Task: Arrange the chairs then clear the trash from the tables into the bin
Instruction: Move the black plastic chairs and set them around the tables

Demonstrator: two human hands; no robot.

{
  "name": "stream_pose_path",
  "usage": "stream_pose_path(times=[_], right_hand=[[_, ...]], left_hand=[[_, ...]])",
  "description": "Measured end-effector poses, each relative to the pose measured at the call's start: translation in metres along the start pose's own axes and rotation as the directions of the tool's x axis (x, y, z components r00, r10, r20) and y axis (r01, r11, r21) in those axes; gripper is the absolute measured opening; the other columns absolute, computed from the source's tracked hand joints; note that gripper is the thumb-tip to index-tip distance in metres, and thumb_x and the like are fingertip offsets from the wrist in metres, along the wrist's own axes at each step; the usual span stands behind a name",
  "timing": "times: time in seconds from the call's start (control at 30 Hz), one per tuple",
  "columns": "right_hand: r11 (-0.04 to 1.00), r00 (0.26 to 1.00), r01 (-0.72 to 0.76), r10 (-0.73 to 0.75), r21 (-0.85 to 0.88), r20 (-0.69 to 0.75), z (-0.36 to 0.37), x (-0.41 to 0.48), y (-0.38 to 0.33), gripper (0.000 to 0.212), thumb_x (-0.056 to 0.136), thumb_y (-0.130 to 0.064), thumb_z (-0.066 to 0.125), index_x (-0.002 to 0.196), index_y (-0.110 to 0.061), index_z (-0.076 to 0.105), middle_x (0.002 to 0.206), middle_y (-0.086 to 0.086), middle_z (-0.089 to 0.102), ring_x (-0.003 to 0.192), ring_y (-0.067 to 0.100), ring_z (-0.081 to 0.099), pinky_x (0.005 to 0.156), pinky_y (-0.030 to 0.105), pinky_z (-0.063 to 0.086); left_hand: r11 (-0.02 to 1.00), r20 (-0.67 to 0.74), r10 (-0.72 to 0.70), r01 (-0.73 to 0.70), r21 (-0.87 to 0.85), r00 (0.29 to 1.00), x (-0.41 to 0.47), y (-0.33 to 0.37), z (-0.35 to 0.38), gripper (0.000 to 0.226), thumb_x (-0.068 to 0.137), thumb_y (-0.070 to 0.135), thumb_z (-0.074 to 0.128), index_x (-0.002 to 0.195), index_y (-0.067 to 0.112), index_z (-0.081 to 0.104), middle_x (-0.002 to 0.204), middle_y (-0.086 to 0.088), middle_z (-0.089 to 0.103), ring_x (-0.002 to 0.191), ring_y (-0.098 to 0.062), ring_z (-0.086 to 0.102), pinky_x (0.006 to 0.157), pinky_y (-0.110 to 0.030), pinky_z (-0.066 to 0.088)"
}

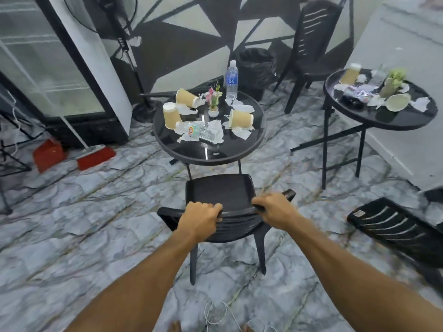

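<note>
A black plastic chair (219,190) stands upright before me, its seat facing the near round black table (211,156). My left hand (200,218) and my right hand (273,208) both grip the top of its backrest. On that table lie paper cups (241,118), crumpled tissues (241,133), a crushed plastic bottle (199,131) and an upright water bottle (231,80). A second round table (395,121) at the right carries cups and tissues too. A black bin (257,68) with a liner stands by the wall behind the near table.
Another black chair (314,44) stands by the far wall, and a third (393,227) lies tipped over on the floor at the right. A glass-door fridge (60,68), a standing fan (119,32), a red broom (96,156) and dustpan (48,155) fill the left. A small flower pot (213,109) sits mid-table.
</note>
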State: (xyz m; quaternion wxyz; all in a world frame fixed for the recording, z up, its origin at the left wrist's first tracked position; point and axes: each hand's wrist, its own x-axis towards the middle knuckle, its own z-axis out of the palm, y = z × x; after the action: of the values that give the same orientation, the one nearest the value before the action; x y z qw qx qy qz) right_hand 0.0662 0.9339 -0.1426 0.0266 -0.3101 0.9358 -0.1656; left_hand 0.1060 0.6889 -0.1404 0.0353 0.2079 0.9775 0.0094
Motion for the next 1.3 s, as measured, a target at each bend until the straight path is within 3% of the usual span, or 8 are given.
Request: stream_pose_path(times=[0.2, 0.33, 0.43, 0.63, 0.87, 1.03, 1.17, 1.3], right_hand=[[0.993, 0.993, 0.115, -0.115, 0.026, 0.000, 0.000, -0.016, 0.033, 0.010, 0.072, -0.005, 0.062, 0.067, -0.010, 0.055, 0.058, 0.006, 0.055, 0.049, 0.029, 0.050, 0.047, 0.026, 0.028], [0.997, 0.997, 0.062, -0.064, 0.055, 0.040, 0.006, -0.027, 0.042, 0.005, 0.070, -0.010, 0.051, 0.067, -0.009, 0.055, 0.059, 0.009, 0.057, 0.053, 0.033, 0.053, 0.046, 0.035, 0.038], [0.998, 0.997, 0.042, -0.045, 0.040, 0.070, 0.008, -0.037, 0.048, 0.012, 0.070, -0.012, 0.047, 0.070, -0.007, 0.058, 0.063, 0.009, 0.059, 0.058, 0.033, 0.055, 0.049, 0.038, 0.042], [0.999, 0.999, -0.023, 0.021, 0.049, 0.036, 0.011, -0.063, 0.039, 0.016, 0.061, 0.008, 0.061, 0.062, -0.007, 0.055, 0.057, 0.009, 0.056, 0.054, 0.031, 0.052, 0.049, 0.030, 0.034], [0.971, 0.971, -0.237, 0.236, 0.032, 0.035, 0.017, -0.063, 0.034, 0.020, 0.060, 0.009, 0.056, 0.065, -0.008, 0.065, 0.059, 0.012, 0.061, 0.056, 0.028, 0.050, 0.058, 0.029, 0.036], [0.974, 0.974, -0.222, 0.223, 0.043, -0.029, 0.023, -0.070, 0.022, 0.016, 0.055, 0.000, 0.052, 0.056, -0.015, 0.058, 0.050, 0.002, 0.045, 0.051, 0.024, 0.040, 0.063, 0.028, 0.032], [0.949, 0.949, -0.313, 0.314, -0.035, 0.036, 0.027, -0.069, 0.017, 0.019, 0.058, 0.004, 0.060, 0.065, -0.012, 0.067, 0.058, 0.009, 0.059, 0.060, 0.032, 0.053, 0.072, 0.033, 0.042], [0.952, 0.952, -0.303, 0.304, -0.038, 0.035, 0.017, -0.071, 0.012, 0.013, 0.075, -0.004, 0.063, 0.082, -0.010, 0.073, 0.073, 0.011, 0.064, 0.079, 0.034, 0.058, 0.076, 0.030, 0.032]], left_hand=[[0.994, -0.156, -0.048, 0.032, -0.105, 0.987, -0.005, 0.031, 0.020, 0.027, 0.077, 0.026, 0.078, 0.077, 0.015, 0.053, 0.055, 0.000, 0.054, 0.041, -0.028, 0.052, 0.041, -0.029, 0.030], [0.995, -0.155, -0.073, 0.061, -0.082, 0.985, -0.005, 0.053, 0.023, 0.035, 0.062, 0.018, 0.088, 0.071, 0.016, 0.054, 0.050, 0.003, 0.051, 0.038, -0.025, 0.050, 0.042, -0.025, 0.020], [0.993, -0.147, -0.088, 0.075, -0.092, 0.985, -0.009, 0.066, 0.033, 0.028, 0.068, 0.015, 0.082, 0.075, 0.015, 0.056, 0.054, -0.001, 0.055, 0.042, -0.030, 0.053, 0.045, -0.028, 0.021], [0.991, -0.139, -0.108, 0.096, -0.089, 0.984, -0.020, 0.089, 0.042, 0.033, 0.050, 0.008, 0.083, 0.068, 0.015, 0.056, 0.048, 0.001, 0.050, 0.037, -0.026, 0.050, 0.042, -0.025, 0.018], [0.992, -0.077, -0.032, 0.022, -0.122, 0.996, -0.012, 0.087, 0.040, 0.004, 0.092, 0.020, 0.056, 0.093, 0.016, 0.054, 0.079, -0.008, 0.064, 0.073, -0.037, 0.060, 0.058, -0.037, 0.032], [0.986, -0.010, -0.074, 0.071, -0.150, 0.997, -0.011, 0.084, 0.037, 0.012, 0.093, 0.026, 0.058, 0.090, 0.018, 0.050, 0.084, -0.006, 0.063, 0.079, -0.035, 0.061, 0.064, -0.040, 0.042], [0.978, 0.024, -0.102, 0.105, -0.183, 0.994, -0.013, 0.086, 0.033, 0.021, 0.090, 0.037, 0.059, 0.084, 0.022, 0.047, 0.082, 0.000, 0.058, 0.080, -0.029, 0.059, 0.065, -0.038, 0.040], [0.960, 0.100, -0.131, 0.151, -0.235, 0.986, -0.015, 0.090, 0.023, 0.028, 0.081, 0.048, 0.064, 0.085, 0.025, 0.050, 0.084, 0.005, 0.059, 0.083, -0.025, 0.059, 0.069, -0.038, 0.040]])
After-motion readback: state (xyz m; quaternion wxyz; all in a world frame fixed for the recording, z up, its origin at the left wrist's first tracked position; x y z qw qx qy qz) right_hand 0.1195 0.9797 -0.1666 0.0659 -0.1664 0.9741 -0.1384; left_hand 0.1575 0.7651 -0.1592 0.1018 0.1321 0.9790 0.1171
